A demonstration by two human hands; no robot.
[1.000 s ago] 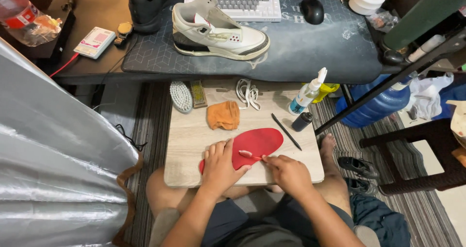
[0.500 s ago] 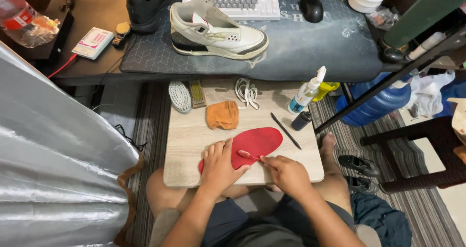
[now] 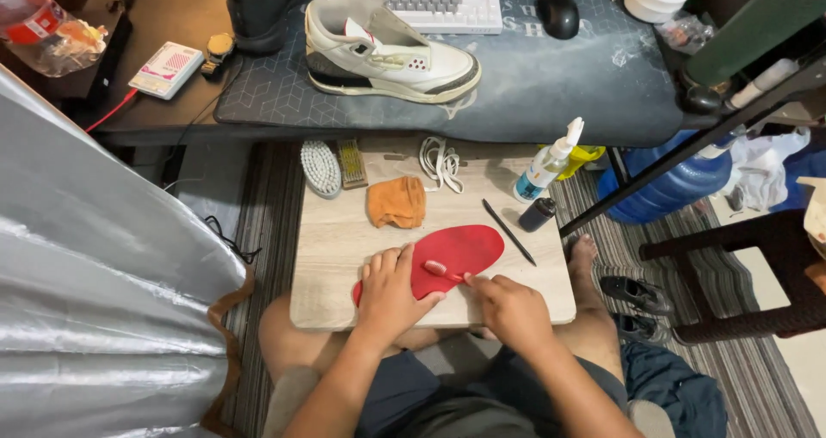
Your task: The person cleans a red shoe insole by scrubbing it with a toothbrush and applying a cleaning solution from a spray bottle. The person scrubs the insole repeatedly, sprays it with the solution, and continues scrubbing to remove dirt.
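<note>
Head view: a spray bottle stands at the board's far right corner, contents not visible. The left hand lies flat and open on the red insole near the front edge. The right hand pinches a small pink piece against the insole.

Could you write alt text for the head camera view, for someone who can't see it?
A seated person presses the left hand flat on a red shoe insole lying on a wooden lap board, while the right hand holds a small tool against it. An orange cloth, brush and spray bottle lie beyond; a white sneaker sits on the desk.
</note>
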